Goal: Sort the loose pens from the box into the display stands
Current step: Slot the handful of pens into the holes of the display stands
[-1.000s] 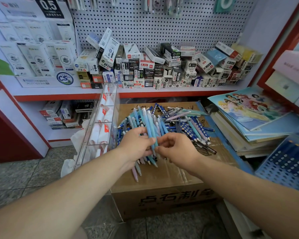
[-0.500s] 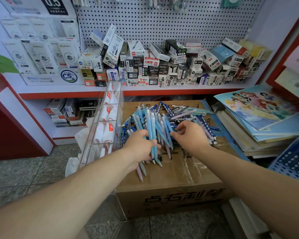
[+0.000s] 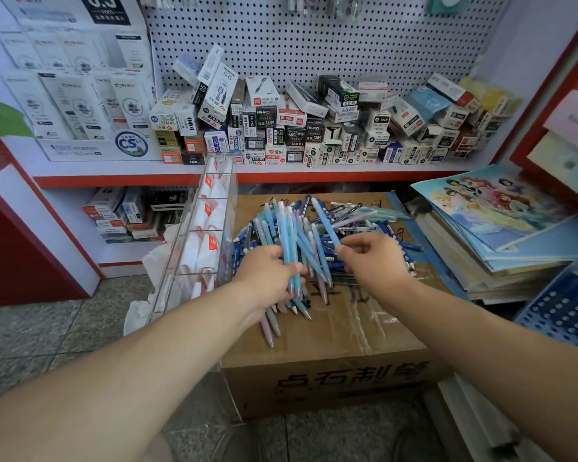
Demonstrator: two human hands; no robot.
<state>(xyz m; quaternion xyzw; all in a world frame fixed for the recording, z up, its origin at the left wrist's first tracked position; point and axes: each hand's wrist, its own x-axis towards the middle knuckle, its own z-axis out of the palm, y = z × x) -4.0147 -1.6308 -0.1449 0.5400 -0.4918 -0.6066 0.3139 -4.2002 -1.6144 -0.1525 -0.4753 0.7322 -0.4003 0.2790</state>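
Carton (image 3: 331, 331) under shop shelving (image 3: 281, 176). Left hand (image 3: 267, 275) grips a pen bundle (image 3: 286, 241); right hand (image 3: 371, 261) pinches one blue pen (image 3: 326, 221) alongside. Display stand (image 3: 194, 228) lies leftward, left hand nearer.

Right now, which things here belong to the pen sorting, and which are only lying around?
Part of the job:
left hand gripping a pen bundle; right hand pinching one blue pen; loose pen pile; cardboard box; clear display stand.

Just lying about:
small stationery cartons; stacked books; pegboard.
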